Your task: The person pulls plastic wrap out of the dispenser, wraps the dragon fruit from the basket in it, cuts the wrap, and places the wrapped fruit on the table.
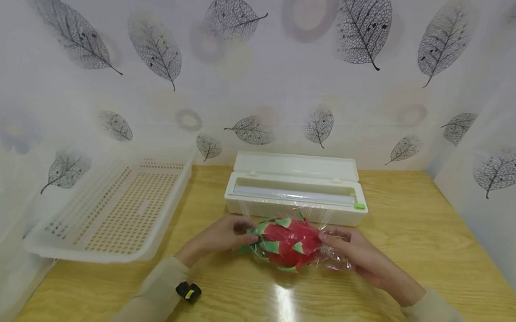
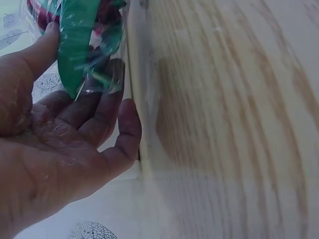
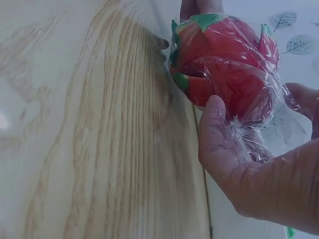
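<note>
A red dragon fruit [image 1: 287, 242] with green scales lies on the wooden table [image 1: 413, 247], covered in clear cling film [image 1: 320, 216] that runs back to the white dispenser box [image 1: 256, 206] just behind it. My left hand [image 1: 249, 234] holds the fruit's left end, thumb and fingers either side of a green scale [image 2: 75, 55]. From the other side my right hand [image 1: 325, 239] grips it, thumb pressed on the film-covered red skin [image 3: 234, 79], with bunched film under the palm.
An empty white perforated basket [image 1: 109, 257] sits at the left, tilted against the wall. The dispenser's lid [image 1: 296, 164] stands open, with a green cutter slider [image 1: 359, 206] at its right end. Leaf-patterned walls close in at the back and sides.
</note>
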